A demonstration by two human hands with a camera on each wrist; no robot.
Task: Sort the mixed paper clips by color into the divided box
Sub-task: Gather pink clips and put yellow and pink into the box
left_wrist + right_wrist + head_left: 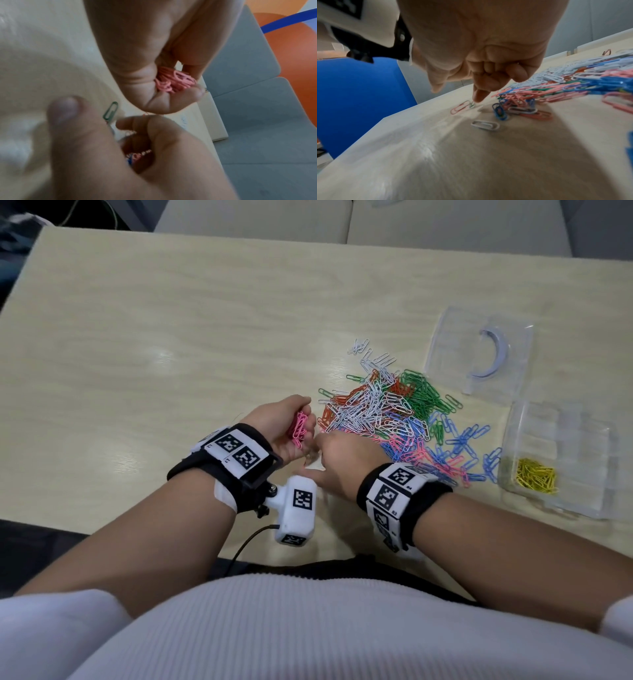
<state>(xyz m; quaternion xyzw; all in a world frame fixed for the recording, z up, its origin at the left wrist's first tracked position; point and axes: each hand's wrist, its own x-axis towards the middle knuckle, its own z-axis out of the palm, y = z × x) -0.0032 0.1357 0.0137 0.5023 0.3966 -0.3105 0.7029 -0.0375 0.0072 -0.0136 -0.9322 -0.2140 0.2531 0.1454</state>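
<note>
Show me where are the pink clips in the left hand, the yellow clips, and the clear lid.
pink clips (298, 429), head view, middle of the bunch.
yellow clips (535, 476), head view, middle of the heap.
clear lid (452, 350), head view, bare left part.

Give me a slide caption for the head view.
Left hand holds pink clips; right hand works at the mixed pile.

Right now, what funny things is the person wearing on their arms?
Both arms are bare up to white sleeves. Each wrist wears a black strap covered in white tiles printed with black square codes. A white camera block, also marked with codes, hangs off the left wrist with a black cable trailing from it.
</note>
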